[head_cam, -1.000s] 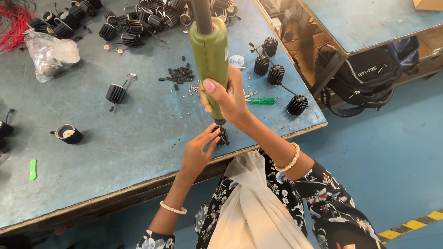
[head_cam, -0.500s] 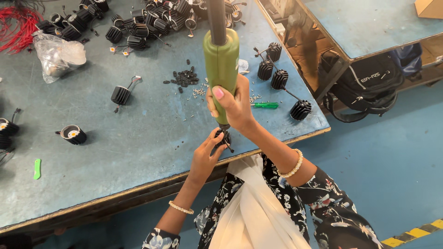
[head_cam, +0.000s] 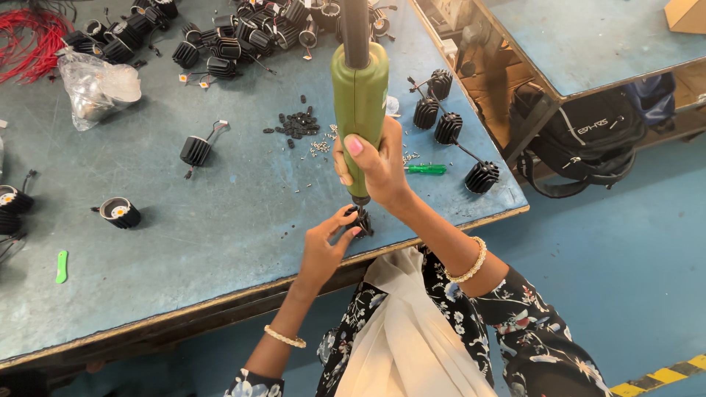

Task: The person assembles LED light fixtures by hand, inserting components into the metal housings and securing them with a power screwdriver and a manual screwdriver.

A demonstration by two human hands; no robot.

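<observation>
Blue-grey table [head_cam: 220, 242] on blue floor, second table beyond with black backpack [head_cam: 588, 143] beneath. Right hand [head_cam: 375, 165] wrapped tight round green electric screwdriver [head_cam: 360, 103], tool upright, tip down on small black finned part [head_cam: 362, 220] near table's front edge. Left hand [head_cam: 327, 246] pinches that part, fingers closed on it. Loose screws [head_cam: 320, 147] and black bits just behind tool. Green-handled screwdriver [head_cam: 426, 169] lies right of hand. More finned parts [head_cam: 220, 44] heaped at far edge. Red wires [head_cam: 29, 44] far left.
</observation>
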